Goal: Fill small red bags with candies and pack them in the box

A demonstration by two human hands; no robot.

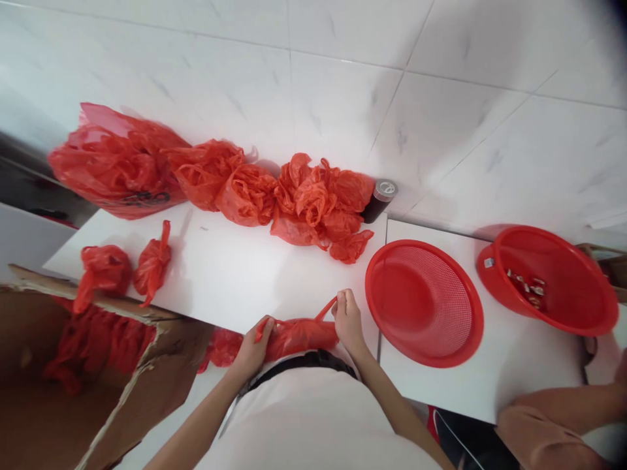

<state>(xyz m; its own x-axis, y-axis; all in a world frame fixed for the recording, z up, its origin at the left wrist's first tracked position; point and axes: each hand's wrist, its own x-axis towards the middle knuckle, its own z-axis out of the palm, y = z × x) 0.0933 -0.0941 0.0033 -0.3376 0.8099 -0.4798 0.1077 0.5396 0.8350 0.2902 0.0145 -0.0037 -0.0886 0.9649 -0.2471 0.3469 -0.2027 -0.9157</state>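
At the near edge of the white table I hold a small filled red plastic bag against my body. My left hand is closed around the bag's left end. My right hand pinches a red handle strip that rises from the bag's right end. Two tied red bags lie at the table's left. A row of loose crumpled red bags lies along the table's far edge.
A red mesh basket sits just right of my hands, and a red basin holding small pieces sits farther right. A dark roll of tape stands behind. An open cardboard box with red bags is at left. Another person's arm is lower right.
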